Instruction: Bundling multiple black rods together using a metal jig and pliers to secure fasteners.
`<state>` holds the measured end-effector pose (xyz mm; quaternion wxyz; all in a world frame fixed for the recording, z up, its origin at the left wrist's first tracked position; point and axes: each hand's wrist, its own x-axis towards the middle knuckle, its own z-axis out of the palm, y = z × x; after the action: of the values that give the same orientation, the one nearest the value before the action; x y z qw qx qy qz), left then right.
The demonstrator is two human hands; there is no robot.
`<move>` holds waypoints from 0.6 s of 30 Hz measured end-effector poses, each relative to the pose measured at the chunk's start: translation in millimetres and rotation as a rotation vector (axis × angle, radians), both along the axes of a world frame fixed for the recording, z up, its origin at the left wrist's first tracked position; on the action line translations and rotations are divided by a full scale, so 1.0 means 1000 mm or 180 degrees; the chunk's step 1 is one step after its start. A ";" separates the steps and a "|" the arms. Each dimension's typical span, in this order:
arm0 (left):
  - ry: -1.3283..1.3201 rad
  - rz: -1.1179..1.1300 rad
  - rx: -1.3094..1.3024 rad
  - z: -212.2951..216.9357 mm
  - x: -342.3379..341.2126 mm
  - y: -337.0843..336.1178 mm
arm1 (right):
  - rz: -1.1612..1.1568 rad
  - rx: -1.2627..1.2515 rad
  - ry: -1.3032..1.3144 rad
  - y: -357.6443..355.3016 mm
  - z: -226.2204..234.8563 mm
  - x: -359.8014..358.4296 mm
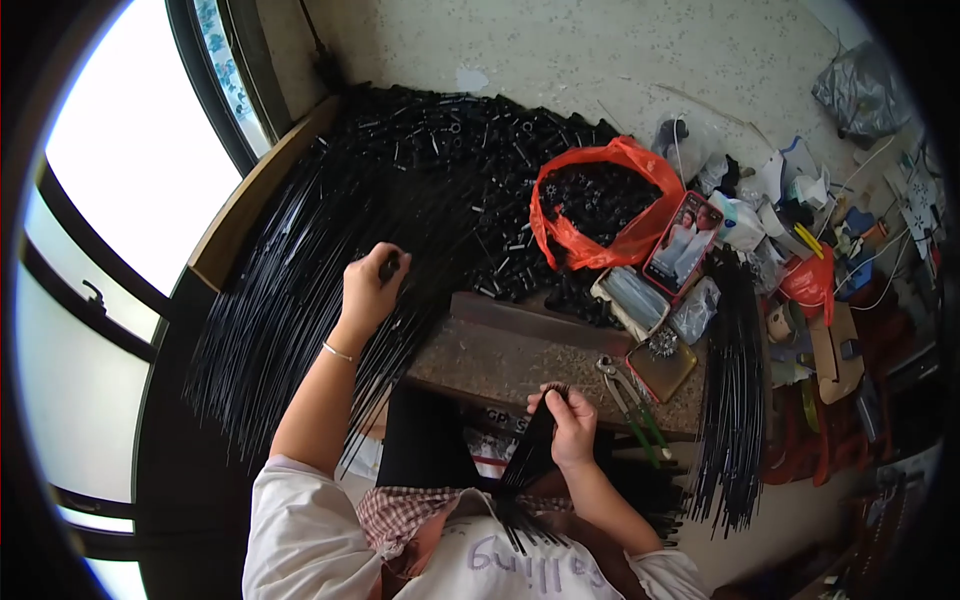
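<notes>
My left hand (pixel 372 288) is raised over the long black rods, its fingers curled round a small black part (pixel 388 266) whose kind is hard to make out. Close to my lap, my right hand (pixel 568 424) is closed on a bundle of thin black rods (pixel 532 445), which hang down across my thighs. Many more thin black rods (pixel 270 320) fan out on the left of the bench. Behind them lies a heap of small black tubular fittings (pixel 440 125).
A red plastic bag (pixel 628 150) holds dark parts. Beside it are a phone (pixel 685 245), a tray (pixel 622 310), a small dish (pixel 680 375) of metal bits and green-handled pliers (pixel 640 415). Another rod bundle (pixel 728 400) hangs over the bench edge (pixel 450 375). Clutter fills the right.
</notes>
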<state>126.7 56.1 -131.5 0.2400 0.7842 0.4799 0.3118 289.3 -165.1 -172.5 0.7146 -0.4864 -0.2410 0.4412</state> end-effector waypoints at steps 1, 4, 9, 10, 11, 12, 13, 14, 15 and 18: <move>-0.0315 -0.0416 0.0902 0.009 0.006 -0.007 | -0.0049 0.0035 -0.0062 -0.007 0.000 -0.003; -0.0683 -0.0819 0.1953 0.028 0.019 -0.046 | -0.0114 0.0031 -0.0084 -0.017 -0.004 -0.012; -0.2403 -0.1122 -0.1796 -0.018 0.017 -0.124 | -0.0058 0.0230 -0.0267 -0.029 -0.007 -0.033; -0.3070 -0.0926 -0.2832 -0.040 0.014 -0.136 | -0.0083 0.0283 -0.0437 -0.030 -0.007 -0.036; -0.3507 -0.0832 -0.3376 -0.052 0.014 -0.146 | -0.0089 0.0266 -0.0423 -0.034 -0.007 -0.041; -0.3723 -0.0943 -0.3770 -0.063 0.010 -0.154 | -0.0120 0.0187 -0.0191 -0.038 -0.005 -0.045; -0.3893 -0.1003 -0.4122 -0.065 0.008 -0.161 | -0.0161 0.0114 0.0035 -0.041 -0.003 -0.047; -0.4060 -0.1060 -0.4477 -0.067 0.005 -0.167 | -0.0177 0.0104 0.0043 -0.042 -0.004 -0.050; -0.4272 -0.1480 -0.4789 -0.083 0.002 -0.169 | -0.0285 0.0203 -0.0048 -0.043 -0.006 -0.055; -0.4377 -0.1783 -0.4919 -0.075 0.004 -0.175 | -0.0412 0.0327 -0.0193 -0.043 -0.011 -0.065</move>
<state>131.0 -118.8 -206.6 0.9532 0.1580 0.1120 0.2322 224.1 -207.8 -184.0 0.7580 -0.4768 -0.2528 0.3663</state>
